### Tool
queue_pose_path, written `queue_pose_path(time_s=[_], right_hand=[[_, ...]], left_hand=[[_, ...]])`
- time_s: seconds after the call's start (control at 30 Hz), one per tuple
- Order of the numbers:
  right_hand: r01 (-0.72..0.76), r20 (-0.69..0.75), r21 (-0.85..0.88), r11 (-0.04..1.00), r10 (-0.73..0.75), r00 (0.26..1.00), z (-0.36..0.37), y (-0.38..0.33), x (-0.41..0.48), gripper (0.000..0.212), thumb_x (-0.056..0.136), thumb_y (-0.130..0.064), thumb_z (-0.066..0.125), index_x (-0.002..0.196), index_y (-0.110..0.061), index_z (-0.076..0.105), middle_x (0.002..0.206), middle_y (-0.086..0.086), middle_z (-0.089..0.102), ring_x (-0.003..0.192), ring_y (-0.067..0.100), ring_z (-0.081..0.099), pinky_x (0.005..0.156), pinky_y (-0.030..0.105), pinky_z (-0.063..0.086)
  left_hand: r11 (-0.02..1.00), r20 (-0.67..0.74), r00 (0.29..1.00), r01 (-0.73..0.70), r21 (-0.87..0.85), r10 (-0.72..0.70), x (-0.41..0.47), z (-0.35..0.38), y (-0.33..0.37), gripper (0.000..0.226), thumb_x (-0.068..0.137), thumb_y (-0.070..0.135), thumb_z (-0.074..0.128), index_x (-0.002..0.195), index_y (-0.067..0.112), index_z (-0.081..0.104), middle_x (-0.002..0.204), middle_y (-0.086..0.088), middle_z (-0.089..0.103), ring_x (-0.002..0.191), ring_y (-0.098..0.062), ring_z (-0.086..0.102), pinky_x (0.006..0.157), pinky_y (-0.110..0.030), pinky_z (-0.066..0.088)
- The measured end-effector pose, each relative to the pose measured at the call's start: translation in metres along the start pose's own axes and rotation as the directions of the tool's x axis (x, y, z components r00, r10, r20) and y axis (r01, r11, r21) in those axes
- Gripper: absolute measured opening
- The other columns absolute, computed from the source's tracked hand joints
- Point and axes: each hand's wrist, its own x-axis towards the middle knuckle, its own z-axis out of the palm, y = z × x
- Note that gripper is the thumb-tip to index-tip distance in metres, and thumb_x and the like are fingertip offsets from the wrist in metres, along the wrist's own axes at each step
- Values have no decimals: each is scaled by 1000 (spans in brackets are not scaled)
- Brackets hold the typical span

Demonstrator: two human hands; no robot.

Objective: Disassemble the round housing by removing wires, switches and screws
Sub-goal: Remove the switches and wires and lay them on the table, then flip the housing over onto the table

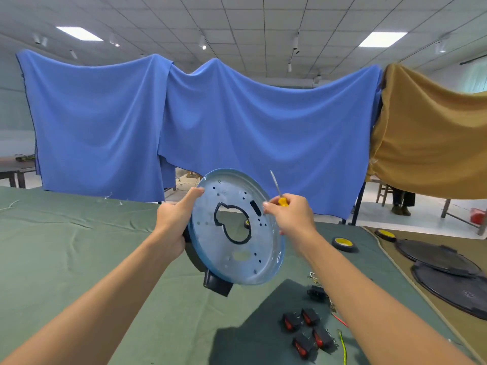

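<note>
I hold the round housing (237,248), a pale blue metal disc with a big cut-out in the middle and several small holes, tilted up above the green table. My left hand (174,219) grips its left rim and the black part behind it. My right hand (290,214) touches the right rim while holding a yellow-handled screwdriver (279,193), shaft pointing up. Several black rocker switches with red buttons (307,330) lie on the cloth below my right forearm, with loose wires (341,338) beside them.
A green cloth (79,246) covers the table. A yellow-and-black wheel (342,243) lies to the right, another (386,235) farther off. Dark round covers (448,272) lie on the brown cloth at right. Blue and tan sheets (210,122) hang behind.
</note>
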Motion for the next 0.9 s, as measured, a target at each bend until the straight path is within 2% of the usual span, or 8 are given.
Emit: queue_pose_path(time_s=[0.13, 0.2, 0.3, 0.4, 0.47, 0.57, 0.73, 0.9], right_hand=[[-57, -163, -217, 974, 21, 986, -10, 31, 12, 17, 84, -25, 67, 78, -12, 57, 71, -1, 59, 65, 16, 52, 51, 27, 35], [-136, -174, -259, 956, 93, 980, -8, 44, 16, 25, 83, -28, 68, 72, -13, 51, 69, 0, 56, 65, 20, 48, 54, 29, 37], [-251, -131, -253, 934, 224, 966, -1, 62, 15, 39, 82, -34, 69, 64, -15, 41, 66, 3, 49, 60, 23, 43, 54, 30, 36], [-346, -18, -143, 927, 347, 938, 12, 72, 9, 31, 83, -37, 68, 83, -11, 52, 89, 5, 60, 77, 24, 62, 48, 28, 40], [-373, 43, -94, 923, 378, 925, 22, 75, 6, 22, 83, -29, 66, 93, -12, 55, 95, 6, 64, 86, 22, 67, 45, 24, 39], [-382, 70, -143, 913, 394, 916, 30, 79, 0, 18, 80, -16, 62, 94, -12, 53, 91, 9, 68, 70, 18, 62, 44, 24, 36], [-407, 101, -190, 894, 430, 897, 36, 89, -6, 14, 75, -14, 61, 82, -15, 49, 76, 9, 71, 62, 17, 55, 42, 23, 35], [-381, 68, -233, 895, 406, 911, 43, 97, -1, 21, 78, -17, 57, 97, -10, 53, 89, 10, 66, 60, 16, 52, 41, 23, 35]], left_hand=[[982, -65, 992, 96, -162, -108, 13, 5, -17, 45, 74, 42, 77, 99, 8, 63, 70, -4, 64, 47, -19, 58, 52, -28, 50], [963, -105, 981, 133, -233, -161, 17, 9, -29, 41, 75, 41, 75, 99, 11, 59, 60, 0, 56, 34, -15, 49, 41, -23, 45], [920, -144, 956, 196, -340, -257, 21, 15, -46, 34, 77, 40, 72, 89, 13, 55, 60, -2, 51, 25, -13, 42, 34, -20, 40], [894, -174, 935, 222, -389, -308, 23, 21, -62, 34, 77, 41, 71, 84, 13, 54, 62, -4, 50, 24, -12, 43, 35, -25, 44], [893, -181, 930, 232, -385, -320, 24, 24, -73, 33, 77, 40, 72, 84, 12, 55, 62, -3, 54, 28, -12, 48, 39, -25, 46], [894, -179, 926, 247, -374, -331, 27, 23, -86, 29, 77, 36, 72, 79, 11, 57, 61, -2, 59, 35, -14, 54, 40, -24, 47], [931, -146, 930, 307, -197, -337, 41, 12, -99, 22, 81, 31, 65, 83, 11, 58, 74, -6, 60, 62, -22, 55, 58, -30, 47], [925, -204, 950, 285, 253, -236, 51, -2, -109, 18, 82, 19, 56, 93, 5, 51, 90, -12, 51, 86, -28, 47, 68, -34, 37]])
